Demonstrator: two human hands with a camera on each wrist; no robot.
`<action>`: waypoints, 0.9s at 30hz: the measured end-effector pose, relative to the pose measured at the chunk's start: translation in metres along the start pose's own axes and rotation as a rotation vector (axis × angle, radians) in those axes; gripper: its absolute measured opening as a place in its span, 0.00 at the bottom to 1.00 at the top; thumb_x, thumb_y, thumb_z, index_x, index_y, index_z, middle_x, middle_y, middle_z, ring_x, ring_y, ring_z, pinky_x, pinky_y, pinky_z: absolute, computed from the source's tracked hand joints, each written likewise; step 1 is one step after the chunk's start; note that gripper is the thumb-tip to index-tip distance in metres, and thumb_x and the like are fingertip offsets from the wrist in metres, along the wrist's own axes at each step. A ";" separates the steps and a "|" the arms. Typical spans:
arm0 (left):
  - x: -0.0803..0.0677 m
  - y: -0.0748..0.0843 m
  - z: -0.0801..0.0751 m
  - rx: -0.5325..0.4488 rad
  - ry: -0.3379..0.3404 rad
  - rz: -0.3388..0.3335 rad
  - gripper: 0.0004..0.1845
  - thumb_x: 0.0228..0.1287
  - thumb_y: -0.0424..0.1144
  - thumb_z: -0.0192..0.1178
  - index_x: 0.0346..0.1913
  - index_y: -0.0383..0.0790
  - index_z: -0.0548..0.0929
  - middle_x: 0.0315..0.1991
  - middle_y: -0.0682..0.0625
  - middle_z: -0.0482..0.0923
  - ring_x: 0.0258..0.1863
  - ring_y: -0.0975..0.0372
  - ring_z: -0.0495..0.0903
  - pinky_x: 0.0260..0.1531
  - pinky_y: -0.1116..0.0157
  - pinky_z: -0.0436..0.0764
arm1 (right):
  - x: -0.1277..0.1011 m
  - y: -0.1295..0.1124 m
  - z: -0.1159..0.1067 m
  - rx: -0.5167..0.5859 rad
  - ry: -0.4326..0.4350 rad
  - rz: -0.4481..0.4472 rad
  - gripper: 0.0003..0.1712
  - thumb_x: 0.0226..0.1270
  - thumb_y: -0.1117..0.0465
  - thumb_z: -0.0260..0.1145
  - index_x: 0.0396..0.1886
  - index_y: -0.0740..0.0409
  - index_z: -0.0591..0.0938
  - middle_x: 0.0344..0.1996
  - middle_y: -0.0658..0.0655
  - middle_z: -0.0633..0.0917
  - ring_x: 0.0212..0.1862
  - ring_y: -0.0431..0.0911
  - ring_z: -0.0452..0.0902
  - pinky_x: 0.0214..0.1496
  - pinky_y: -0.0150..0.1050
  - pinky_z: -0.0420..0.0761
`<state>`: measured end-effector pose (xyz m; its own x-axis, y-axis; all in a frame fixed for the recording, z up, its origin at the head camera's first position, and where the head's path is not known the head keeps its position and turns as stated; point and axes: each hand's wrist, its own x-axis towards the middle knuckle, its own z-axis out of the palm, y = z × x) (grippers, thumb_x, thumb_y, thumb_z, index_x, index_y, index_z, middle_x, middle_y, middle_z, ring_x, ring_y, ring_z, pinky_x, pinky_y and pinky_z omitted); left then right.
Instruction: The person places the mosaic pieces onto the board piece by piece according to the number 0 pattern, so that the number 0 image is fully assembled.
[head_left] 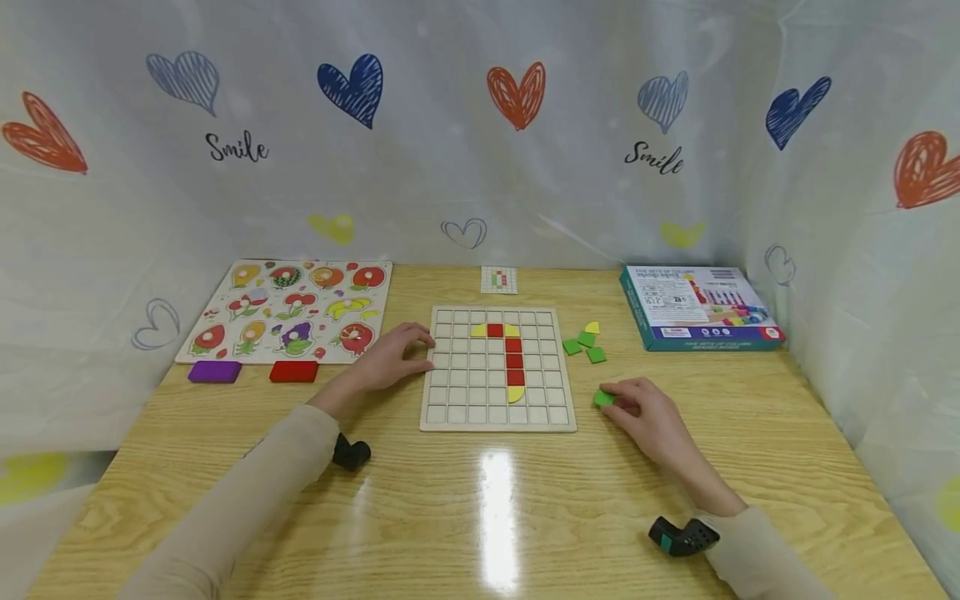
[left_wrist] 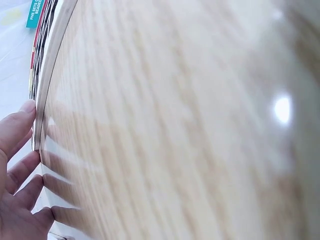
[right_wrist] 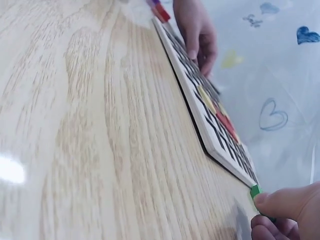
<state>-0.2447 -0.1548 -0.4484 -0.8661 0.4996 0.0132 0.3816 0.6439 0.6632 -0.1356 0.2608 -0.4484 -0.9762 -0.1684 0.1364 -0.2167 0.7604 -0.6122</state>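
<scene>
A wooden grid board (head_left: 457, 367) lies mid-table, carrying red square tiles (head_left: 513, 362) and yellow quarter-round tiles (head_left: 516, 393) in some cells. At its left edge rests my left hand (head_left: 392, 357); in the left wrist view the thumb and fingertips (left_wrist: 30, 107) of that hand touch the board's side. My right hand (head_left: 651, 415) pinches a green square tile (head_left: 602, 398) between thumb and fingers, to the right of the board. The right wrist view shows this green tile (right_wrist: 255, 191) close by the board's corner. Beside the board's upper right lie loose green tiles (head_left: 596, 355) and a yellow quarter-round (head_left: 592, 327).
Behind the board lies a small pattern card (head_left: 499, 280). A fruit puzzle board (head_left: 277, 346) is at the back left, with purple (head_left: 214, 372) and red (head_left: 293, 372) blocks before it. A flat box (head_left: 701, 308) sits at the back right, near the printed curtain (head_left: 420, 167).
</scene>
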 end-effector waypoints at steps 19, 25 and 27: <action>-0.002 0.001 -0.001 0.000 -0.002 0.002 0.17 0.65 0.40 0.65 0.53 0.37 0.78 0.64 0.39 0.68 0.67 0.46 0.64 0.68 0.48 0.62 | 0.030 -0.040 0.016 0.163 -0.079 -0.016 0.17 0.67 0.64 0.67 0.55 0.58 0.84 0.48 0.57 0.79 0.46 0.46 0.77 0.47 0.35 0.81; -0.001 0.001 0.000 0.004 -0.004 0.000 0.17 0.65 0.40 0.65 0.54 0.37 0.79 0.64 0.40 0.68 0.67 0.47 0.64 0.68 0.49 0.62 | 0.039 -0.050 0.025 0.181 -0.121 -0.019 0.17 0.66 0.63 0.68 0.55 0.57 0.84 0.48 0.55 0.80 0.46 0.45 0.76 0.48 0.36 0.81; 0.000 0.001 0.000 0.003 -0.002 0.000 0.17 0.65 0.40 0.65 0.54 0.37 0.79 0.64 0.40 0.69 0.67 0.47 0.64 0.68 0.49 0.62 | 0.042 -0.054 0.029 0.183 -0.134 -0.027 0.17 0.65 0.63 0.68 0.54 0.57 0.84 0.47 0.55 0.80 0.45 0.45 0.76 0.47 0.36 0.81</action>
<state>-0.2440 -0.1545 -0.4475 -0.8654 0.5009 0.0118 0.3825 0.6453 0.6612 -0.1648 0.1949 -0.4324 -0.9588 -0.2784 0.0571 -0.2272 0.6304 -0.7423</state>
